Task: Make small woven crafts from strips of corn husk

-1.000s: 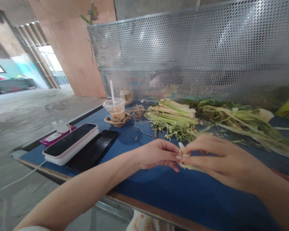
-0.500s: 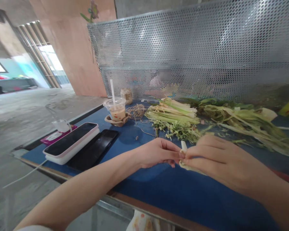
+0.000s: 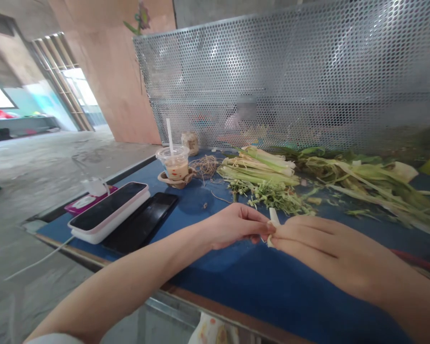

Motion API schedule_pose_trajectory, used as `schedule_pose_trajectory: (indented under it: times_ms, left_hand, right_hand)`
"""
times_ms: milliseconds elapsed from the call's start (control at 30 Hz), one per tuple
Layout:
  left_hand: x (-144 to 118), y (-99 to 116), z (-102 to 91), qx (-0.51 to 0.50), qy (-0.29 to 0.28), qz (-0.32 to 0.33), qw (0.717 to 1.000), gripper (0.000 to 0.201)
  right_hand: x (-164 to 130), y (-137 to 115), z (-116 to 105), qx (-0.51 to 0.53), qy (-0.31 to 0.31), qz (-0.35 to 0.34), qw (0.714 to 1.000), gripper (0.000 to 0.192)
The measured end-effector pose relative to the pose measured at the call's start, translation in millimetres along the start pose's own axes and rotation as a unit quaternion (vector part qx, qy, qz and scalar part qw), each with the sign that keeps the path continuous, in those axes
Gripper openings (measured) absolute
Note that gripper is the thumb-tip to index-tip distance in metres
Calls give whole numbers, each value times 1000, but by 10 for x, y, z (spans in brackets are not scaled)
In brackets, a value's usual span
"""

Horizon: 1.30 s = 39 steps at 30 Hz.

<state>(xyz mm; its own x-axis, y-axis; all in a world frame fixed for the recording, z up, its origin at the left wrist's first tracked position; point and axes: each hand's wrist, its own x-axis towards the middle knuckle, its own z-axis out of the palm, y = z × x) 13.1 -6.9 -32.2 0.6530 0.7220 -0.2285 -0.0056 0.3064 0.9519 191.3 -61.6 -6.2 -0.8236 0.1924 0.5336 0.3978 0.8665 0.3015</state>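
My left hand point(image 3: 238, 224) and my right hand point(image 3: 318, 243) meet above the blue tabletop point(image 3: 232, 282), fingertips pinched together on a small pale corn husk strip point(image 3: 274, 217). One whitish end of the strip sticks up between the hands, and a little loop of it shows below the fingertips. The rest is hidden by my fingers. Just beyond the hands lies a clump of small green husk pieces point(image 3: 272, 195). Behind that is a stack of pale green corn husks point(image 3: 256, 166).
Longer leafy husks point(image 3: 372, 186) spread at the right, before a perforated metal panel point(image 3: 290, 71). At the left stand an iced drink cup point(image 3: 175, 167), tangled twine point(image 3: 206, 166), a black phone point(image 3: 141, 222), a pink-edged device point(image 3: 109, 210) and a purple box point(image 3: 88, 200).
The right hand has turned slightly, its fingers lying flatter over the strip. Less of the strip shows below the fingers. The view has shifted a little.
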Motion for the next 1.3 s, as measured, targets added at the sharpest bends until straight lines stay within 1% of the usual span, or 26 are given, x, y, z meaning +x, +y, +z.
schedule_pose_trajectory:
  times_ms: [133, 200, 333, 467, 567, 633, 700, 733, 800, 867, 933, 967, 1067, 1100, 1133, 1200, 1267, 1300]
  left_hand:
    - [6, 3, 0, -21, 7, 0, 1000, 15]
    - [6, 19, -2, -46, 17, 8, 999, 15]
    - [1, 57, 8, -117, 47, 2, 992, 16]
    - [-5, 68, 48, -167, 49, -24, 984, 13]
    - [-13, 57, 69, -167, 42, -29, 985, 12]
    - [-18, 46, 69, -155, 44, -17, 987, 13]
    - [-20, 38, 60, -148, 53, 0, 988, 13]
    - [-19, 37, 54, -145, 57, 7, 988, 14]
    - [-19, 46, 42, -139, 56, 18, 989, 14]
    - [-23, 71, 28, -139, 44, 30, 989, 13]
    - [-34, 106, 13, -138, 29, 41, 989, 12]
    - [-42, 122, 5, -133, 19, 41, 990, 12]
    - [-64, 139, -12, -98, -26, 31, 994, 20]
    - [-68, 133, -13, -83, -35, 35, 995, 23]
    - [-69, 121, -12, -70, -40, 46, 996, 26]
    - [-63, 93, -4, -47, -34, 76, 995, 27]
    - [-48, 73, 4, -33, -22, 99, 994, 28]
    - [-40, 69, 5, -29, -17, 102, 994, 28]
  right_hand:
    - [-44, -14, 36, 22, 30, 39, 999, 23]
    - [-67, -16, 61, 11, 31, 48, 998, 20]
    - [-59, 3, 109, -72, 14, 14, 997, 24]
    - [-8, 22, 143, -156, 26, -28, 987, 21]
    - [-19, 25, 187, -170, 30, -44, 984, 18]
    - [-40, 15, 218, -163, 50, -37, 985, 17]
    - [-50, -8, 238, -139, 92, -11, 986, 16]
    - [-49, -23, 242, -116, 113, 13, 987, 16]
    - [-44, -50, 244, -41, 142, 86, 985, 14]
    - [-43, -62, 242, 48, 145, 174, 973, 9]
    - [-51, -50, 243, 108, 134, 234, 957, 10]
    - [-55, -38, 244, 119, 129, 240, 955, 11]
    - [-59, -1, 248, 118, 113, 213, 963, 15]
    - [-56, 5, 249, 121, 105, 215, 963, 15]
    - [-51, 6, 250, 131, 92, 227, 961, 15]
    - [-41, -6, 249, 154, 65, 275, 947, 11]
    - [-35, -27, 239, 150, 63, 317, 934, 6]
    - [-36, -36, 228, 140, 68, 325, 933, 10]
